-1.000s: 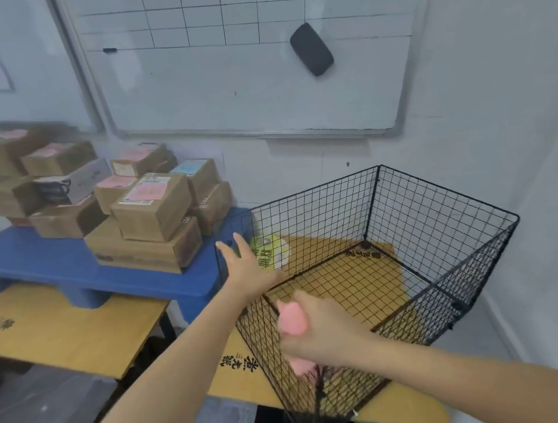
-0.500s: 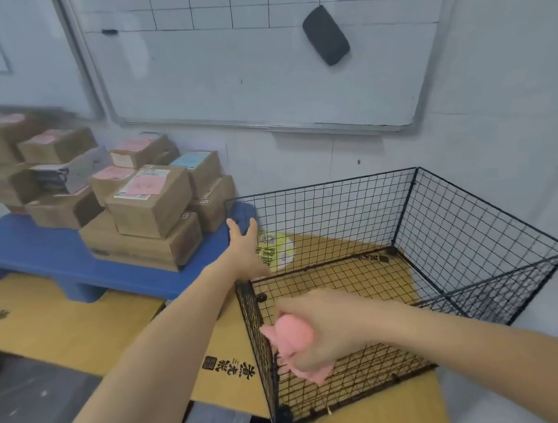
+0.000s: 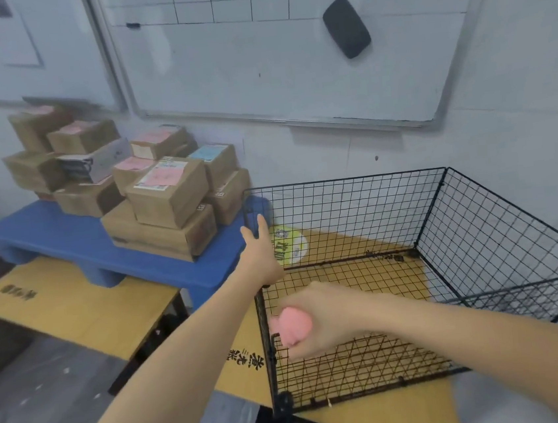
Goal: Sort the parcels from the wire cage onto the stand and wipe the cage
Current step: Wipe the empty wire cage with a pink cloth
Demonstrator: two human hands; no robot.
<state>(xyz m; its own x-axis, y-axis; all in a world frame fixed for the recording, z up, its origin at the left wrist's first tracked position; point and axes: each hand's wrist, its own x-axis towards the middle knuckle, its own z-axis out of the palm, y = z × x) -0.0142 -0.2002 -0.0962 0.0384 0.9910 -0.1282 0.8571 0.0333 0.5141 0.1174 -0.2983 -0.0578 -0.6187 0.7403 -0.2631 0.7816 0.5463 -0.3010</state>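
Note:
The black wire cage [image 3: 478,224] stands on yellow cardboard at the right and holds no parcels. My left hand [image 3: 261,251] rests on its far left corner with fingers straight along the wire. My right hand [image 3: 316,321] grips a bunched pink cloth [image 3: 291,325] against the inside of the cage's left wall. Several brown cardboard parcels [image 3: 165,195] with pink and blue labels sit stacked on the blue stand [image 3: 67,237] to the left.
A whiteboard [image 3: 288,55] with a black eraser [image 3: 347,26] hangs on the wall behind. Yellow cardboard sheets [image 3: 74,312] lie under the stand and cage. A round yellow label [image 3: 290,248] lies behind the cage. Grey floor shows at the lower left.
The cage has settled from a tilt to lie flat. My left hand stays at its corner while my right hand with the cloth moves along the left wall.

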